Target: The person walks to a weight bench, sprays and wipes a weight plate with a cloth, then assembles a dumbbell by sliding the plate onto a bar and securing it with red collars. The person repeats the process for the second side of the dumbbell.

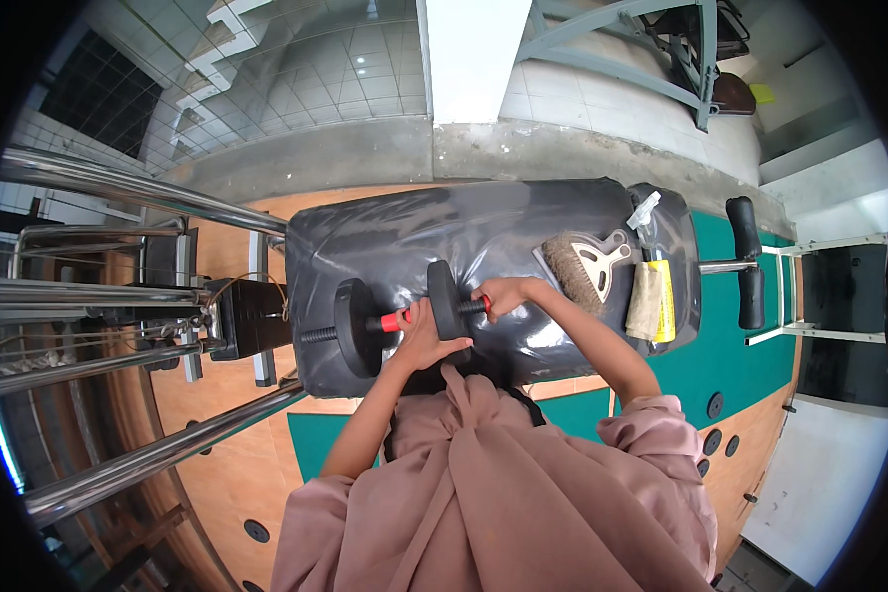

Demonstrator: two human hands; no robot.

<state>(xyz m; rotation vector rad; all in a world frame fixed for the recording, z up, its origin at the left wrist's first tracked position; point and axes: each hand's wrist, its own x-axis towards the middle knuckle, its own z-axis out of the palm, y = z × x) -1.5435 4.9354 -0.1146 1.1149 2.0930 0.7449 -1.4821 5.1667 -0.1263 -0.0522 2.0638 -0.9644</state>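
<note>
An adjustable dumbbell [358, 331] with black plates, a threaded bar and a red grip lies across the padded black bench [414, 232]. My left hand [426, 340] is closed round the grip between the two plates, its thumb stretched along the near side of the right plate. At the bar's right end, the fingers of my right hand [505, 294] pinch a red collar nut [483, 304] just outside that plate. Bare thread sticks out beyond the left plate, with no collar visible there. The fingertips of my left hand are partly hidden behind the bar.
Right of my hands lie a bristle brush [577, 271], a beige cloth [644, 304], a yellow packet [661, 301] and a crumpled clear-white item [645, 210]. Chrome machine bars [138, 291] flank the bench's left end. Loose weight plates [712, 441] rest on the floor.
</note>
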